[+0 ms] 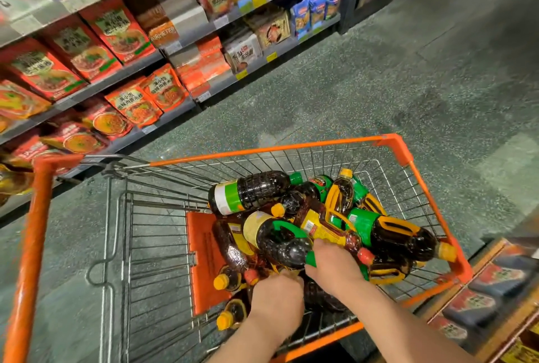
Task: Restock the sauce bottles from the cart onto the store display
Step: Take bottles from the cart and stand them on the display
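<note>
step: picking from cart (402,150)
bottles: sauce bottles (291,225) heaped at cart's right
left hand (277,297): fingers buried in pile, grip unclear
right hand (332,268): on green-handled bottle (280,241), grip unclear
next: lift out, turn to near-right display (495,284)

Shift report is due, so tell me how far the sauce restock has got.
Done: nothing visibly shelved; the cart holds a full pile of sauce bottles. In hand: both hands are down in the pile, the right hand on a green-handled bottle, the left hand reaching among bottles, grip unclear. Left: essentially the whole load must go to the display at lower right.
</note>
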{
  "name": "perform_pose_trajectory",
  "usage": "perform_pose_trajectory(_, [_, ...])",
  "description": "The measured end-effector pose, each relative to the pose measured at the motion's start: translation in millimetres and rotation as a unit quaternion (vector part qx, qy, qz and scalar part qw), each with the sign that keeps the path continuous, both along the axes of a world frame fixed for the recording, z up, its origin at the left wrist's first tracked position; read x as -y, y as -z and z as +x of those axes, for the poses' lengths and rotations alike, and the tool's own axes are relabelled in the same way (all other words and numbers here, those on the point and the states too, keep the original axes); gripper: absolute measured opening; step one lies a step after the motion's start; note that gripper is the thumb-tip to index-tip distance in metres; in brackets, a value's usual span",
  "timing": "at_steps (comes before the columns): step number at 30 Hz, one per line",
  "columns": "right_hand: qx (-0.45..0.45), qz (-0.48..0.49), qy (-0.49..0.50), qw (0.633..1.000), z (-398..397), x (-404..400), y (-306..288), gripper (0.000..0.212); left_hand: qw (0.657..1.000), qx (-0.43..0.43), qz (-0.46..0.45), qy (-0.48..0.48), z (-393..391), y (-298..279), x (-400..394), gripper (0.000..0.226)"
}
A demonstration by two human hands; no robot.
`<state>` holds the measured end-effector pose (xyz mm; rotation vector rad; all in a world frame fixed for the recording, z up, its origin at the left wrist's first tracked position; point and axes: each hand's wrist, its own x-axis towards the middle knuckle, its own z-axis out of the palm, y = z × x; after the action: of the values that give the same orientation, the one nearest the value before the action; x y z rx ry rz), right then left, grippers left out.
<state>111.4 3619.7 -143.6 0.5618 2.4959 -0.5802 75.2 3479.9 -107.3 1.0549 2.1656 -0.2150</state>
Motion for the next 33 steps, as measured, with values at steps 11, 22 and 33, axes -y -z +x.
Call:
perform_pose_trajectory(11, [-0.131, -0.041, 0.105, 0.985, -19, 48, -30, 0.03, 0.998, -0.011, 0.026, -0.058, -20, -22, 42, 0.028])
perform_pose_trajectory(22, [-0.198, -0.032, 0.162, 0.966, -8, 78, -113, 0.029, 0.973, -0.02, 0.187, -0.137, -45, -69, 74, 0.024])
perform_pose_trajectory(33, [-0.325, 0.032, 0.32, 0.889, 119, 122, -216, 0.02, 0.897, 0.091, 0.388, 0.19, -27, -132, 32, 0.046])
